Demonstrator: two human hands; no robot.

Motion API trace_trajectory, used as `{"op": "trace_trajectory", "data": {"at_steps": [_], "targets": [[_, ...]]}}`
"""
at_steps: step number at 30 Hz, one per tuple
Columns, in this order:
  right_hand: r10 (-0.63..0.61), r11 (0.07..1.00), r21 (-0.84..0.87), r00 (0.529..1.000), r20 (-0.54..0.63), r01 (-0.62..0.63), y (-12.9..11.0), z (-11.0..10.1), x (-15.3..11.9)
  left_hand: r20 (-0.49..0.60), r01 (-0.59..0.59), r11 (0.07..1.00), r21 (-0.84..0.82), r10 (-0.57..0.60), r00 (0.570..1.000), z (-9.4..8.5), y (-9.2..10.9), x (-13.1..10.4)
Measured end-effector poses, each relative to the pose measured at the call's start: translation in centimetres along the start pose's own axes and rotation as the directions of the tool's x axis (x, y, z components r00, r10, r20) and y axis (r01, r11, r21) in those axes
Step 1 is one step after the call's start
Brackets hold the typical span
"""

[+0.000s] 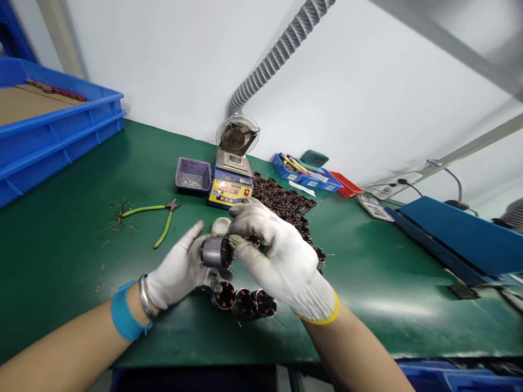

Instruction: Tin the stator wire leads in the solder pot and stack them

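In the middle of the head view my left hand (pixel 180 269), in a white glove, holds a motor stator (pixel 213 252) on its side. The stator has a smooth grey body and a black end with copper windings facing right. My gloved right hand (pixel 278 253) is closed, thumb and fingertips pinched at that end; whatever they grip is too small to make out. Just below, three similar stators (pixel 245 302) stand in a row with thin wires sticking out. Part of another stator (pixel 253 240) shows behind my right fingers. A small whitish cup (pixel 221 225) sits beyond the held stator.
Green-handled cutters (pixel 165 218) lie left beside wire scraps (pixel 120 215). Behind stand a purple bin (pixel 193 188), a blue-yellow heating unit (pixel 229 191) and a fan with a grey duct (pixel 265 60). Many stators (pixel 281 198) cluster right. Blue crates (pixel 61 141) stand far left.
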State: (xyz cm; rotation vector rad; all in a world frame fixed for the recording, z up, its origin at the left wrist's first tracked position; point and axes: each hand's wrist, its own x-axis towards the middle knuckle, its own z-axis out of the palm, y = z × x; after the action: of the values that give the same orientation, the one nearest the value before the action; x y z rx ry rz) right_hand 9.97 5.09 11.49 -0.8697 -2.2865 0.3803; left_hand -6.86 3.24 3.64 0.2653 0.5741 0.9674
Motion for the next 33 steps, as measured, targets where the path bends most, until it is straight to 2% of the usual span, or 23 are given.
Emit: {"op": "trace_trajectory", "data": {"at_steps": [1, 2, 4, 5, 6, 7, 8, 10, 11, 12, 13, 14, 15, 17, 19, 20, 22, 24, 25, 27, 28, 30, 33], "targets": [[0.029, 1.0, 0.009, 1.0, -0.003, -0.029, 0.1, 0.0, -0.1, 0.069, 0.024, 0.998, 0.065, -0.029, 0.997, 0.0, -0.3, -0.2], [0.071, 0.997, 0.023, 0.997, -0.009, -0.07, 0.3, 0.0, -0.2, 0.102, -0.003, 0.993, 0.119, -0.01, 0.995, 0.1, -0.5, -0.3], [0.169, 0.984, 0.067, 0.985, -0.033, -0.167, 0.6, 0.2, -0.4, 0.051, -0.167, 0.961, 0.221, 0.16, 0.986, 0.2, -1.0, -0.6], [0.214, 0.973, 0.103, 0.976, -0.044, -0.208, 0.8, 0.4, -0.6, -0.002, -0.271, 0.914, 0.302, 0.285, 0.959, 0.2, -1.2, -0.7], [0.257, 0.957, 0.153, 0.965, -0.049, -0.247, 1.1, 0.6, -0.8, -0.045, -0.369, 0.835, 0.408, 0.422, 0.905, 0.2, -1.3, -0.7], [0.306, 0.932, 0.219, 0.951, -0.045, -0.29, 1.5, 0.9, -1.0, -0.062, -0.45, 0.718, 0.53, 0.562, 0.825, 0.1, -1.5, -0.7], [0.369, 0.892, 0.294, 0.929, -0.037, -0.343, 2.0, 1.0, -1.2, -0.044, -0.507, 0.569, 0.647, 0.692, 0.72, -0.1, -1.7, -0.6], [0.525, 0.768, 0.464, 0.849, -0.061, -0.441, 3.4, 1.1, -1.7, 0.076, -0.549, 0.25, 0.798, 0.861, 0.503, -0.6, -1.9, -0.4], [0.6, 0.698, 0.552, 0.794, -0.103, -0.456, 4.1, 1.0, -2.0, 0.145, -0.543, 0.124, 0.831, 0.893, 0.425, -1.0, -2.0, -0.3], [0.661, 0.64, 0.628, 0.734, -0.155, -0.443, 4.7, 0.8, -2.2, 0.199, -0.531, 0.032, 0.847, 0.906, 0.372, -1.3, -2.0, -0.2], [0.701, 0.601, 0.68, 0.686, -0.195, -0.421, 5.2, 0.6, -2.5, 0.237, -0.518, -0.029, 0.855, 0.91, 0.34, -1.6, -2.0, -0.1], [0.724, 0.576, 0.703, 0.66, -0.201, -0.417, 5.3, 0.6, -2.7, 0.26, -0.505, -0.068, 0.86, 0.91, 0.322, -1.9, -1.9, 0.0], [0.735, 0.554, 0.7, 0.66, -0.158, -0.45, 5.2, 0.7, -2.9, 0.279, -0.494, -0.096, 0.864, 0.908, 0.312, -2.2, -1.8, 0.0], [0.723, 0.502, 0.647, 0.689, 0.05, -0.574, 3.9, 1.6, -3.1, 0.321, -0.483, -0.15, 0.863, 0.9, 0.295, -2.6, -1.6, 0.0], [0.644, 0.445, 0.609, 0.707, 0.292, -0.657, 2.2, 3.3, -3.0, 0.397, -0.48, -0.229, 0.847, 0.873, 0.284, -3.0, -1.6, -0.2], [0.593, 0.414, 0.624, 0.717, 0.367, -0.662, 1.3, 4.2, -2.8, 0.446, -0.476, -0.279, 0.834, 0.849, 0.284, -3.2, -1.6, -0.3], [0.514, 0.341, 0.707, 0.753, 0.411, -0.619, 0.3, 5.8, -2.6, 0.573, -0.478, -0.406, 0.779, 0.771, 0.278, -3.5, -1.6, -0.4], [0.499, 0.311, 0.765, 0.782, 0.374, -0.564, 0.1, 6.3, -2.6, 0.696, -0.503, -0.524, 0.687, 0.673, 0.251, -3.5, -1.6, -0.6], [0.511, 0.347, 0.758, 0.789, 0.341, -0.552, 0.2, 6.0, -2.7, 0.732, -0.517, -0.554, 0.652, 0.637, 0.241, -3.3, -1.5, -0.7], [0.539, 0.546, 0.616, 0.801, 0.261, -0.568, 0.7, 4.9, -3.3, 0.757, -0.552, -0.554, 0.624, 0.603, 0.251, -2.8, -1.2, -0.9], [0.536, 0.667, 0.489, 0.818, 0.209, -0.563, 1.0, 4.2, -3.7, 0.758, -0.566, -0.536, 0.627, 0.588, 0.282, -2.5, -1.0, -0.9], [0.448, 0.856, 0.227, 0.886, 0.121, -0.464, 1.5, 2.9, -4.5, 0.759, -0.587, -0.501, 0.636, 0.542, 0.36, -2.0, -0.6, -1.0], [0.205, 0.979, -0.036, 0.977, 0.063, -0.203, 2.1, 2.3, -5.4, 0.697, -0.557, -0.432, 0.709, 0.544, 0.467, -1.5, -0.1, -1.0]]}}
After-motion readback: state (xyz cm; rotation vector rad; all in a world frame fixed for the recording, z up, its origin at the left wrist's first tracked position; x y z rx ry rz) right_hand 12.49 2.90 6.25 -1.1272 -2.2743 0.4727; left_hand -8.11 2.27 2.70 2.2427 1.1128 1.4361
